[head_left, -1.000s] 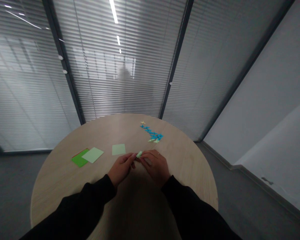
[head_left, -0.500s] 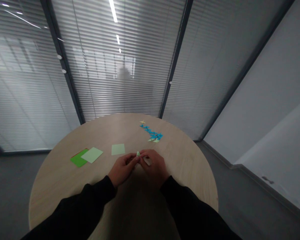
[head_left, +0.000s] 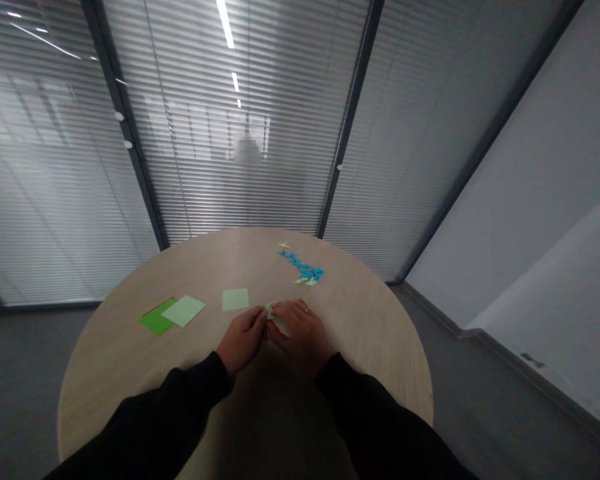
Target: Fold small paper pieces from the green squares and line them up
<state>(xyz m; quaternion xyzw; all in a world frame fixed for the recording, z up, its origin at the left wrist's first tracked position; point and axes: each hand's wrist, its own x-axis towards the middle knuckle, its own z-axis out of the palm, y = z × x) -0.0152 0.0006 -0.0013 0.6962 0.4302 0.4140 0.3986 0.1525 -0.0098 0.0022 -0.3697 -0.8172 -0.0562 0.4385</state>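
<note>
Between my two hands is a small piece of folded light green paper (head_left: 269,311), mostly covered by the fingers. My left hand (head_left: 243,339) pinches it from the left, thumb and forefinger together. From the right, my right hand (head_left: 303,337) holds it, with fingers bent over its top and the thumb below. A square light green sheet (head_left: 235,299) lies flat just beyond my left hand. Farther off and to the right, several small folded blue paper pieces (head_left: 307,271) form a slanting row. Light green folded pieces (head_left: 306,281) sit at its near end, a yellow folded piece (head_left: 284,245) at its far end.
On the left of the round wooden table (head_left: 115,373), another light green sheet (head_left: 183,311) overlaps a darker green stack of sheets (head_left: 157,321) with a reddish edge. Glass panels with blinds (head_left: 240,187) stand behind the table, and a white wall (head_left: 530,233) rises at the right.
My right hand has shifted slightly left, its fingers now laid over the folded paper. The paper has moved a little left and down between the hands. The sheets on the table stay put.
</note>
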